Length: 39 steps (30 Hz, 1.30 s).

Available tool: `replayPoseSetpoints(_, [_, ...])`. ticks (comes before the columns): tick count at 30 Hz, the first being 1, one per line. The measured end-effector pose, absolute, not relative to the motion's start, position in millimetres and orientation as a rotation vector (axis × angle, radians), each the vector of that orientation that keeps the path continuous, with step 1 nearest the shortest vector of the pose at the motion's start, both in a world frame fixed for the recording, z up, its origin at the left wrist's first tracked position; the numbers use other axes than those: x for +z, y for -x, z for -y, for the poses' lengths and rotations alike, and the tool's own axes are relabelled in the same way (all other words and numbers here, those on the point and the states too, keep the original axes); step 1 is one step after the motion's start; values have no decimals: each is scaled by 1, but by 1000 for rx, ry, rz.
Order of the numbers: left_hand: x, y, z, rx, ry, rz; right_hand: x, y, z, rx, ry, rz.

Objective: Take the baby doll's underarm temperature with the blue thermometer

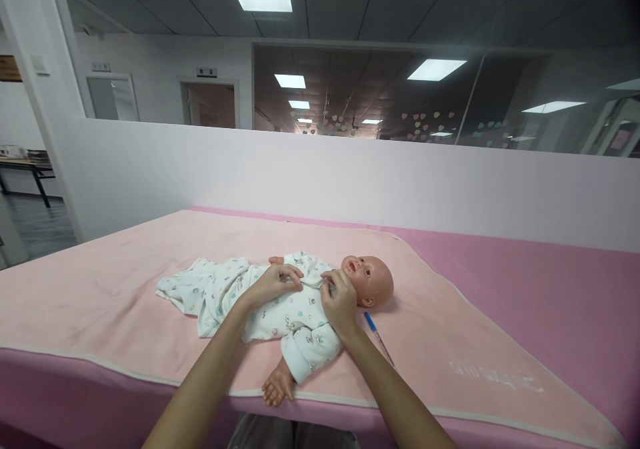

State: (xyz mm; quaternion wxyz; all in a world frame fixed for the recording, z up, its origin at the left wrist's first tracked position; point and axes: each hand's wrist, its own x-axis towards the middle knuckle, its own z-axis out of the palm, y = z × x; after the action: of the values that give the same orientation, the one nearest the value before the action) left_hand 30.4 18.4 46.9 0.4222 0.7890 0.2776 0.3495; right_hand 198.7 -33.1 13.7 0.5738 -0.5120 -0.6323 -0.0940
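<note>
A baby doll (373,278) lies on its back on a pale pink blanket (125,282), head to the right, dressed in a white printed romper (225,292). My left hand (274,283) pinches the romper fabric at the doll's chest. Beside it, my right hand (341,300) grips the garment's collar just under the doll's chin. The two hands are close together with fabric stretched between them. One bare doll hand (279,387) reaches toward the table's front edge.
A blue-capped pen (376,332) lies on the blanket just right of my right wrist. The blanket covers a darker pink table (550,282). A white partition wall (350,175) stands behind it, with office glass beyond.
</note>
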Motion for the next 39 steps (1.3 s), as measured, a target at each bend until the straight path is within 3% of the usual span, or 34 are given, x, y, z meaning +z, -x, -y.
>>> replayPoseSetpoints(18, [47, -29, -21, 804, -1977, -685, 9, -201, 29, -224, 1185, 1479])
replayPoseSetpoints(27, [39, -37, -17, 1078, -2166, -820, 8, -201, 27, -230, 1194, 1467])
replayPoseSetpoints(33, [46, -28, -18, 799, -2009, -770, 9, -201, 27, -221, 1187, 1456])
replayPoseSetpoints(39, [44, -27, -19, 802, -1972, -756, 10, -200, 28, -232, 1185, 1457])
